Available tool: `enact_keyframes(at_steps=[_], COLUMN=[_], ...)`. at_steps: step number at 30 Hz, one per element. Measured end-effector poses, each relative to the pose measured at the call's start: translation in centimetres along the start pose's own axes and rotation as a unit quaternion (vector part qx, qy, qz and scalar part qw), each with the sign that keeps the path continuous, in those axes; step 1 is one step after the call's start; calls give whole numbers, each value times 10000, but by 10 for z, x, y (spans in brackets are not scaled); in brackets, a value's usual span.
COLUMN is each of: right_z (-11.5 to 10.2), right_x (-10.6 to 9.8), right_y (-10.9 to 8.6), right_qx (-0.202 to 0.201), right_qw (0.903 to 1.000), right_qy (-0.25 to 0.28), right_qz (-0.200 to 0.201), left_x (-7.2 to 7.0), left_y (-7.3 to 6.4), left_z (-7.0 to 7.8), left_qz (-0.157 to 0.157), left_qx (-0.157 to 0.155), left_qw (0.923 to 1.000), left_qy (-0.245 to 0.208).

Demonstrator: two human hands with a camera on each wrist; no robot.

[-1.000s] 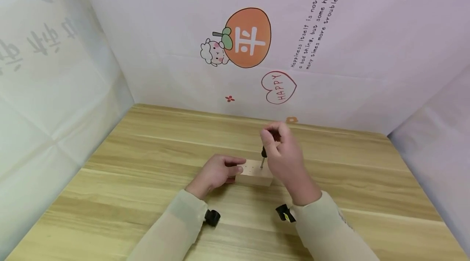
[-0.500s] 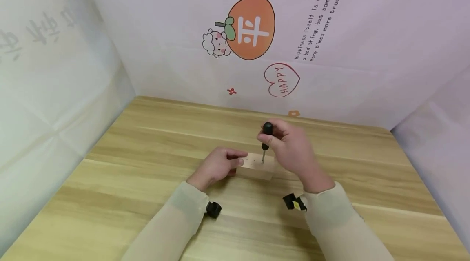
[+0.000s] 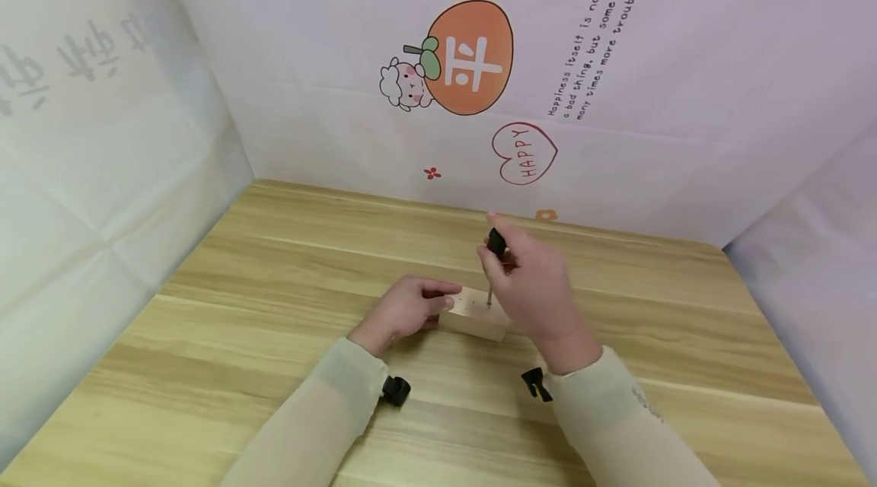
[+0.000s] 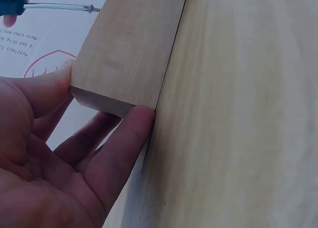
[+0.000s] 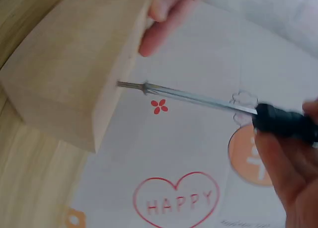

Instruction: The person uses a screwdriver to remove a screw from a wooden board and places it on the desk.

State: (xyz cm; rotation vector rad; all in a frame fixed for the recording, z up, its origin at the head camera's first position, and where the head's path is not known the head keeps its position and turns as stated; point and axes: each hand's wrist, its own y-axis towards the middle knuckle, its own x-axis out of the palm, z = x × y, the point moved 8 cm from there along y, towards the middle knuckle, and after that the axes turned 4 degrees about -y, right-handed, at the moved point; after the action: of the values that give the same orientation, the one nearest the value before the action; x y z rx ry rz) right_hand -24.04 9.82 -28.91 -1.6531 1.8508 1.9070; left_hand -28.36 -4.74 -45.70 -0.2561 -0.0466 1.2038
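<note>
A pale wooden block (image 3: 473,325) lies on the table, with a few small dark holes along its top. My left hand (image 3: 403,308) holds the block's left end; in the left wrist view the thumb and fingers (image 4: 130,143) press against that end. My right hand (image 3: 544,289) holds a screwdriver (image 3: 496,242) by its black handle, almost upright over the block's right part. In the right wrist view the metal shaft (image 5: 198,98) meets the head of a screw (image 5: 130,85), which stands partly out of the block's top. Part of the handle is hidden by the fingers.
The wood-grain table (image 3: 274,266) reaches back to a printed white cloth (image 3: 329,114). Another pale cloth (image 3: 103,167) hangs at the left. Black camera mounts (image 3: 396,390) sit at both wrists, just above the table.
My right hand turns about the screwdriver: its fingers shift on the handle and the wrist swings out, then back in. The left hand and block stay in place; the head view tilts slightly.
</note>
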Motion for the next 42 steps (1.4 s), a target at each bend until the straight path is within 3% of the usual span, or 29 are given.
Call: enact_keyframes(at_steps=[3,5,7,11,16,21,27,29,31,35,38,42], right_z=[-16,-22,-21,-8,13,23,27,26,24,15,4,-14], right_x=[-4,-4,-3,0,3,6,13,13,11,3,-5,-8], right_y=[-6,-9,-9,-6,-3,4,9,7,3,-5,-9,-9], right_qx=[-458,-442,-195,711,1510,1313,915,866,827,700,391,-84], right_qw=[9927,9910,9939,9971,9815,9710,9439,9508,9661,9918,9981,9977], right_qy=[-814,-851,-660,149,892,1384,2357,2179,1755,888,417,-125], right_qz=[761,932,859,218,-767,-1438,-2127,-2024,-1704,-593,222,655], left_x=[0,0,0,0,1,-1,1,2,2,1,0,-1], left_y=[0,0,-1,-1,0,2,1,1,0,-1,-1,-1], left_z=[1,1,2,2,1,1,1,0,-1,0,1,3], left_qz=[5,14,26,17,-30,-44,-87,-115,-113,-30,-5,-19], left_qx=[11,20,30,19,-18,-18,23,3,-18,-16,26,125], left_qw=[10000,10000,10000,9999,9999,9998,9998,9998,9998,9999,9999,9997], left_qy=[-11,13,60,122,130,214,188,175,152,119,140,199])
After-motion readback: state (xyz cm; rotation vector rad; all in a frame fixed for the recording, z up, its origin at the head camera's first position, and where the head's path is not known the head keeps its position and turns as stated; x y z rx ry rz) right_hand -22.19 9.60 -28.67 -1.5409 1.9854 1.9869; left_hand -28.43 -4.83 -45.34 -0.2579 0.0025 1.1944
